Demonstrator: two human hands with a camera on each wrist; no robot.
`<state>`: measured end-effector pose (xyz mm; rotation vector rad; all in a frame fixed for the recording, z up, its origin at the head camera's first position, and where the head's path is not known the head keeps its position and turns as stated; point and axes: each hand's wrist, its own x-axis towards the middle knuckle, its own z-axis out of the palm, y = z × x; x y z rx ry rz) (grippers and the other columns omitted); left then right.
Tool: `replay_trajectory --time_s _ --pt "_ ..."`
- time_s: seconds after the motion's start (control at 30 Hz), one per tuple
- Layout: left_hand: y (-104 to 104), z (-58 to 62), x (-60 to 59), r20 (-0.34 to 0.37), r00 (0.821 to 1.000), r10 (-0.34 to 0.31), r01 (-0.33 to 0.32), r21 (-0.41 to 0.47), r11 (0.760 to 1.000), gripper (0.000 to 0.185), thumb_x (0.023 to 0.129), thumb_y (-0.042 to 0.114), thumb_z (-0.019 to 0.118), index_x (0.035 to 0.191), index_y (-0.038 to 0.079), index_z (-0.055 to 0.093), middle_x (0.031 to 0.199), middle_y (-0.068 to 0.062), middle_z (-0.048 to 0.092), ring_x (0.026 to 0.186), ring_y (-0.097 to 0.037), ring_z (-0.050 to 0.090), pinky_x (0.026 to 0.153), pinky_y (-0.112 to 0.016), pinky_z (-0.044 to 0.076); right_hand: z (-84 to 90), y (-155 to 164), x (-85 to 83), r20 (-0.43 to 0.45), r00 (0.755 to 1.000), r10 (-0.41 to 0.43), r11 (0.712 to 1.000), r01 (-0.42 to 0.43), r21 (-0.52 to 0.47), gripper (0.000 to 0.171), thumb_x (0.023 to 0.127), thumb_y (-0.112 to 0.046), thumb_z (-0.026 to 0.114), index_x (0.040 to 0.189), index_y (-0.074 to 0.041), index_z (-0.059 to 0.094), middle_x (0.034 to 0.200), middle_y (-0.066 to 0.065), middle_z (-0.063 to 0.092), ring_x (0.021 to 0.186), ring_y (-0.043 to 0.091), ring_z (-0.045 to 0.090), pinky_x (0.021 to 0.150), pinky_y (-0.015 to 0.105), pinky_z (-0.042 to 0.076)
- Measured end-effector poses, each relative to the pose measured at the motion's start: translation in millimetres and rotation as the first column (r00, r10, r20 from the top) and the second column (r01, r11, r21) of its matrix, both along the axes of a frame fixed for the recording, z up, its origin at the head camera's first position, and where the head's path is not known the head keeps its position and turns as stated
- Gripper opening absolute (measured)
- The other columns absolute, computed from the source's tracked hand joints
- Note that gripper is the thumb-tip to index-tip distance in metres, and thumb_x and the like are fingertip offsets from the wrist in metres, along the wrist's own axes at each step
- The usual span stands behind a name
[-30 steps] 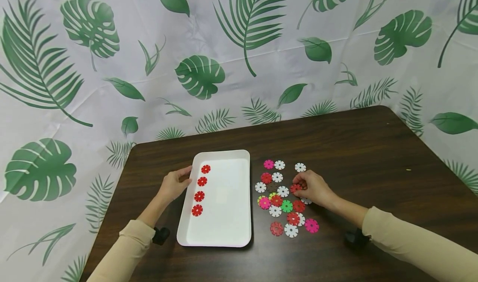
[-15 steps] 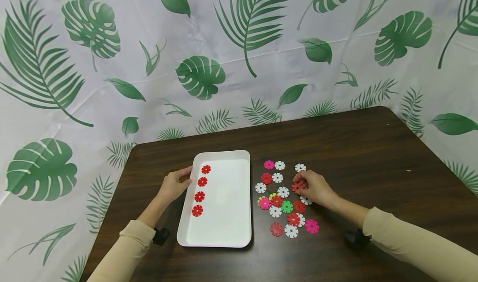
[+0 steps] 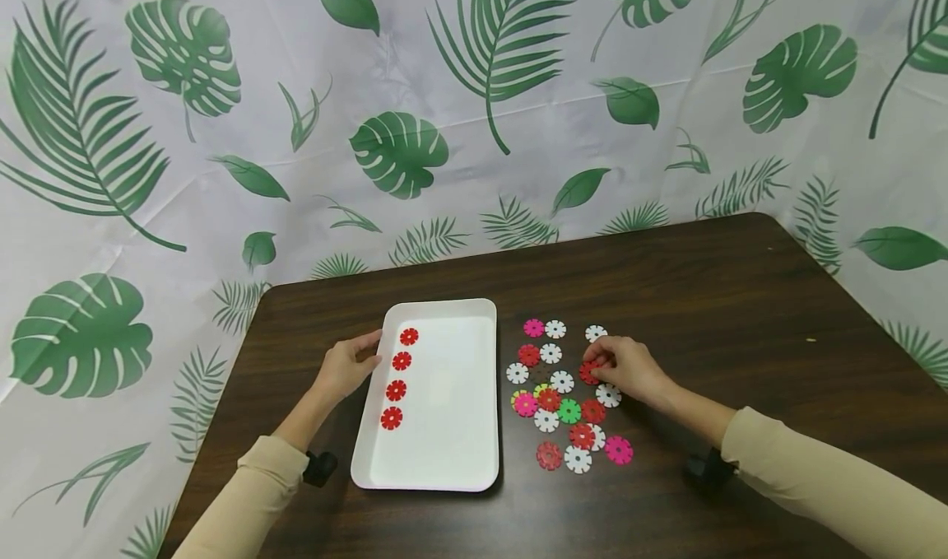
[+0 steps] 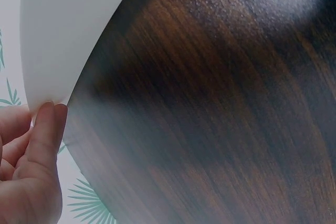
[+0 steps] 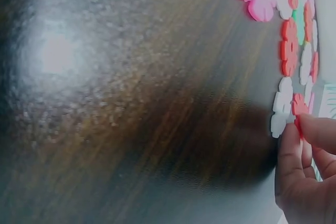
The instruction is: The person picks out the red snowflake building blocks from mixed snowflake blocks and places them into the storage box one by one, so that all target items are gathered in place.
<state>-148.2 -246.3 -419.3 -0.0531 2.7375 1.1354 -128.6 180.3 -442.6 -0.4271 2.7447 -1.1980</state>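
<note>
In the head view, my left hand (image 3: 345, 370) touches the left side of a white tray (image 3: 485, 394), fingertips at its rim. The left wrist view shows those fingers (image 4: 44, 135) against the tray's pale wall (image 4: 68, 35). Four-by-eye spacing aside, several red notched interlocking discs (image 3: 396, 390) lie in a column along the tray's left side. My right hand (image 3: 629, 370) pinches another red notched disc (image 3: 588, 373) between thumb and fingertips, partly covering it. In the right wrist view, this red disc (image 5: 299, 106) sits at the fingertips, beside a white disc (image 5: 282, 106).
Right of the tray, a loose group of notched discs lies on the dark wooden table (image 3: 704, 295). It includes white (image 3: 578, 458), green (image 3: 569, 411), pink (image 3: 619, 450) and red (image 3: 549, 455) ones, some overlapping. A leaf-patterned cloth (image 3: 459, 172) hangs behind the table.
My right hand has shifted slightly to the right, and the white disc below it shows more fully. The left hand and the tray stay in place.
</note>
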Motion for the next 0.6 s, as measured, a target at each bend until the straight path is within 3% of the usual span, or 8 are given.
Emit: replay_trajectory --time_s 0.27,0.6 --pt "1 2.3 0.3 0.001 1.0 -0.003 0.003 0.0 1.0 0.048 0.091 0.002 0.058 0.137 0.001 0.046 0.136 -0.023 0.049 0.115 -0.037 0.056 0.091 -0.043 0.05 5.9 -4 -3.7 0.145 0.989 -0.034 0.995 0.047 -0.088 0.012 0.083 0.0 0.067 0.095 0.0 0.066 0.083 0.007 0.064 0.074 0.016 0.057 0.061 0.023 0.051" --pt "0 0.4 -0.1 0.003 1.0 -0.005 0.005 -0.007 1.0 0.048 0.091 0.003 0.058 0.138 0.002 0.046 0.136 -0.022 0.05 0.116 -0.037 0.056 0.092 -0.043 0.049 21.5 -28 -4.5 0.235 0.972 0.02 0.974 0.034 -0.224 0.016 0.085 -0.001 0.066 0.1 0.004 0.063 0.084 0.009 0.062 0.073 0.017 0.056 0.067 0.031 0.058"
